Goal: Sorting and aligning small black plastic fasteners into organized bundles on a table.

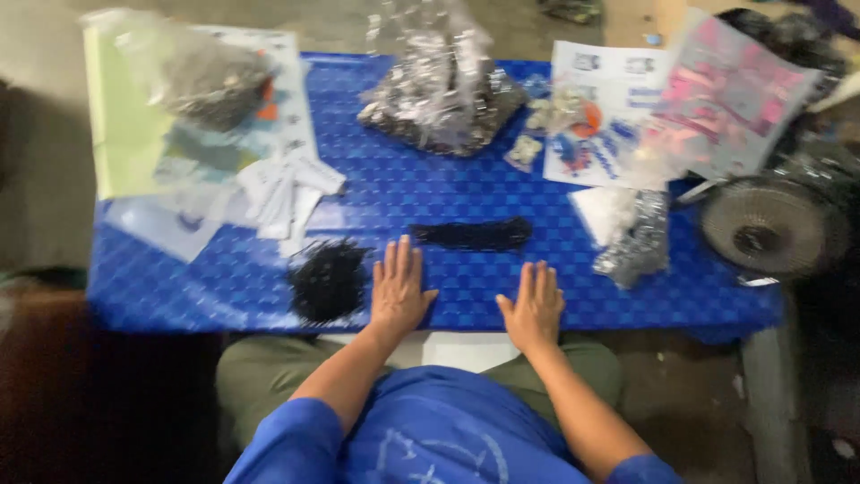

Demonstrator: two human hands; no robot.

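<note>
Left hand (pixel 399 291) is lying flat, palm down, fingers spread slightly, at the near edge of the tabletop (pixel 466 287); it is holding nothing. Right hand (pixel 535 306) is lying the same way beside it, fingers extended and close together, also holding nothing.

Black bundle (pixel 472 234) is resting just beyond the fingertips of both hands, between them, elongated left to right, dark and fibrous; finer detail is blurring out. Black pile (pixel 329 280), loose and tangled, is sitting just left of the left hand, near the near edge.

Tabletop is showing a blue, glossy, checker-patterned cover. Foil bag (pixel 634 244) is lying toward the right edge. White cards (pixel 288 188) are fanning out left of centre. Clear bag (pixel 443 90) of small dark parts is sitting at the far edge, centre. Green sheet (pixel 121 116) is occupying the far left corner; printed sheets (pixel 609 108) and a pink packet (pixel 730 99) are occupying the far right corner.

Fan (pixel 770 224) is standing off the right edge. Floor (pixel 36 161) is appearing grey and dim.
</note>
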